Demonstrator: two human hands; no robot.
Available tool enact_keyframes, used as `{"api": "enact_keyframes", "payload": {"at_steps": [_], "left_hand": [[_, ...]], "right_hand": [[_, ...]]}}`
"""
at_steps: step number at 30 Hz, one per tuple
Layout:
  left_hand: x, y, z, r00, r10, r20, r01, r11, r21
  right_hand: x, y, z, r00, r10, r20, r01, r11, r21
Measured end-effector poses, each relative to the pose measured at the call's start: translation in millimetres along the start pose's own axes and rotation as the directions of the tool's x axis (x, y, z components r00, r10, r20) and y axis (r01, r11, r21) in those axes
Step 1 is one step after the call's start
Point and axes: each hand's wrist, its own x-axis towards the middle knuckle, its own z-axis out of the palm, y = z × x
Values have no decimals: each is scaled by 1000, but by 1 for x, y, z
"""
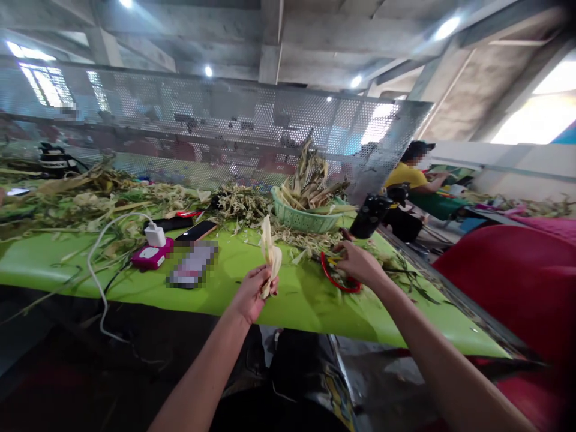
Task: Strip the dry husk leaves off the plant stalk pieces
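My left hand point(255, 293) is closed around a pale, dried corn husk point(270, 255), which it holds upright above the front of the green-covered table point(288, 306). To the right, my right hand point(359, 264) reaches down to the tabletop with its fingers bent around red-handled scissors point(338, 284). A curved red handle and a bit of yellow show beside the fingers; the blades cannot be made out. Scraps of husk point(310, 243) lie about that hand, and a black cup-like container point(369, 216) stands just beyond it.
A green basket point(306, 221) of dried husks stands behind my hands, before a perforated metal screen point(225, 120). Left are phones point(197, 231), a magenta power block point(152, 254) with a white cable point(92, 264), and heaped husks point(81, 204). A person in yellow point(405, 178) sits beyond a red chair point(508, 282).
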Motion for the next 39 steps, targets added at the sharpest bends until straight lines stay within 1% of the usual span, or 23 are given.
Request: {"api": "enact_keyframes", "payload": {"at_steps": [3,5,9,12,15,18,23,25,26,28,30,32,33,35,36,39], "left_hand": [[0,-1,-2,1000,2,0,-2,1000,-26],[0,-1,-2,1000,13,11,-13,999,-42],[-1,-2,-3,998,30,51,-27,998,-63],[-3,-2,-5,997,37,63,-32,996,-85],[-5,-2,-6,996,44,73,-37,994,-99],[-6,-2,-7,996,51,77,-43,993,-112],[-5,-2,-9,995,71,75,-61,990,-128],[-5,-3,-9,995,68,78,-57,989,-137],[-4,-3,-10,995,68,79,-56,988,-143],[-4,-4,-10,994,71,80,-58,986,-155],[-3,-5,-11,994,73,78,-60,984,-166],[-2,-5,-12,994,75,80,-60,982,-181],[-2,-5,-12,994,75,83,-58,980,-189],[-1,-5,-12,993,76,85,-57,977,-204],[-1,-5,-12,993,77,85,-58,976,-212],[0,-5,-12,994,74,76,-55,971,-232]], "right_hand": [[-2,2,-4,996,-71,55,68,997,46],[-7,0,-2,993,-101,65,98,994,43],[-14,-11,8,997,-76,28,76,997,8],[-11,-15,11,999,-44,22,44,999,19],[-3,-10,6,998,-45,47,41,996,83],[3,-2,-2,995,-77,69,64,983,171],[-1,4,-15,990,-125,60,102,951,293],[-7,3,-21,990,-115,87,72,916,395],[-11,1,-24,989,-93,111,30,883,469],[-20,-3,-30,982,-50,183,-76,777,625],[-32,-9,-34,968,-62,242,-139,670,729],[-45,-16,-37,960,-132,245,-118,604,788],[-52,-19,-38,960,-165,226,-88,589,803],[-65,-26,-40,959,-215,187,-14,620,785],[-71,-29,-40,956,-237,170,28,652,758],[-87,-39,-40,934,-313,170,137,757,639]]}}
